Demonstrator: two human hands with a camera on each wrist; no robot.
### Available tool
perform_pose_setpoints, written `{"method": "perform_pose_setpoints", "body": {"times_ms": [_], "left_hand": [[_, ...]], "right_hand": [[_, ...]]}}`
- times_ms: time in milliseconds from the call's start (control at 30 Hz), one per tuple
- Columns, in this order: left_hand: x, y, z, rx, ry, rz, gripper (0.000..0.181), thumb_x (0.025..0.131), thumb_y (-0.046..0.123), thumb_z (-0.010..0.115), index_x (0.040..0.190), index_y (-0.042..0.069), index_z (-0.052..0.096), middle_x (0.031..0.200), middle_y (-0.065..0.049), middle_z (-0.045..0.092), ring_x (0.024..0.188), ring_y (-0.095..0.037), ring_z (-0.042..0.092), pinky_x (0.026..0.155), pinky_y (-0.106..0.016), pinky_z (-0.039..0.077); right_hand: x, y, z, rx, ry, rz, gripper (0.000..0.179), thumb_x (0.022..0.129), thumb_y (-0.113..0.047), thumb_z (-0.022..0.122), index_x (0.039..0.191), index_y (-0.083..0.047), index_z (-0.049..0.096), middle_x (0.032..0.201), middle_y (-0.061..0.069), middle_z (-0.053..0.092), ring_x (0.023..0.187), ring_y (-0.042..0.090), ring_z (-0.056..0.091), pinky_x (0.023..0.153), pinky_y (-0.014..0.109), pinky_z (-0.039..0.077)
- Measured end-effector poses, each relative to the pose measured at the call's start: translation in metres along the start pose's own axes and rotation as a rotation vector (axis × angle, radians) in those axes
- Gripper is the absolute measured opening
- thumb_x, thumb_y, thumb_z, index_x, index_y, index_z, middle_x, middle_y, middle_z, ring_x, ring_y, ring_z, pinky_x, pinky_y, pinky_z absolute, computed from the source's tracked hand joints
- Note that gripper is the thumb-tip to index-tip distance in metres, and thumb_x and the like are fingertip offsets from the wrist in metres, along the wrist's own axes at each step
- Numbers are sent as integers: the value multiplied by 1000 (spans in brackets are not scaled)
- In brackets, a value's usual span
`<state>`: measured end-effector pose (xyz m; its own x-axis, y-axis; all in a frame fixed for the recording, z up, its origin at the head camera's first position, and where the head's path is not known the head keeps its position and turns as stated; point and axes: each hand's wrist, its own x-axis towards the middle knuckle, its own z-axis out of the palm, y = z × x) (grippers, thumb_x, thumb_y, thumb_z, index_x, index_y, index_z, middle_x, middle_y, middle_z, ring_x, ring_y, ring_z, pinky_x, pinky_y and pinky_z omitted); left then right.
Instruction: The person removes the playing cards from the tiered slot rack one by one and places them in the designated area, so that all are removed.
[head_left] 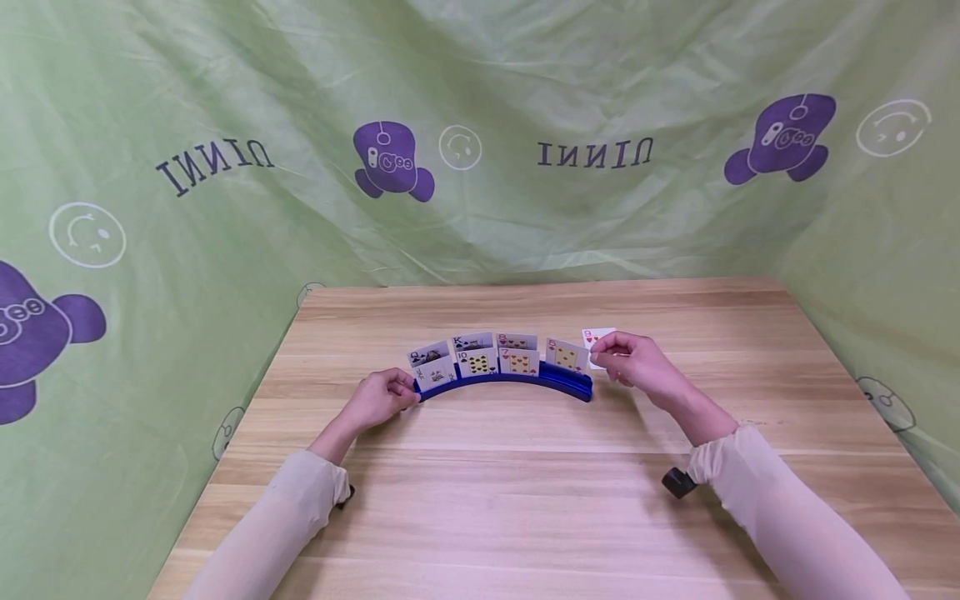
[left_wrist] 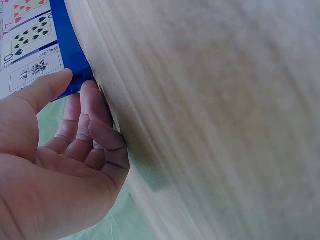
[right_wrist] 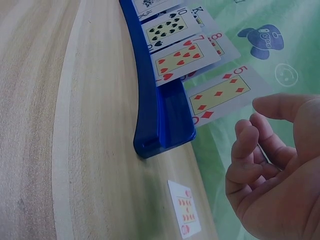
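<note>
Five of diamonds (head_left: 567,357): in the blue rack (head_left: 558,382), right end; you seem to be finishing its seating.
Right hand (head_left: 637,364): at its edge; fingers loosely curled, gripping nothing; contact unclear.
Left hand (head_left: 378,398): pinches the rack's left end.
Nine of hearts (right_wrist: 184,210): on the table (head_left: 517,483); next likely calls for picking it up; your right hand partly covers it.
Around: seven of hearts (head_left: 519,362) stands nearby; green cloth (head_left: 517,233) behind.

Left hand (head_left: 378,398) and right hand (head_left: 637,362) bare; plain beige sleeves (head_left: 798,517), creased cuffs (head_left: 722,460), a black piece (head_left: 678,482) by each.
</note>
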<state>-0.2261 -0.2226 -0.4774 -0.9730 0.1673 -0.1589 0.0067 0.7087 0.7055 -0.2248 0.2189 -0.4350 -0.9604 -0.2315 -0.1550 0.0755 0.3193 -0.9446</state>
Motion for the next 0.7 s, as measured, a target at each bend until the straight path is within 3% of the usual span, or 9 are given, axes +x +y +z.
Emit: {"method": "perform_pose_setpoints", "body": {"times_ms": [700], "left_hand": [[1, -2, 1, 7, -1, -8, 22, 86, 14, 74, 104, 3, 66, 92, -9, 71, 78, -16, 62, 69, -27, 50]], "right_hand": [[3, -5, 7, -25, -2, -15, 30, 93, -17, 68, 112, 4, 58, 86, 2, 59, 69, 11, 51, 54, 22, 38]]}}
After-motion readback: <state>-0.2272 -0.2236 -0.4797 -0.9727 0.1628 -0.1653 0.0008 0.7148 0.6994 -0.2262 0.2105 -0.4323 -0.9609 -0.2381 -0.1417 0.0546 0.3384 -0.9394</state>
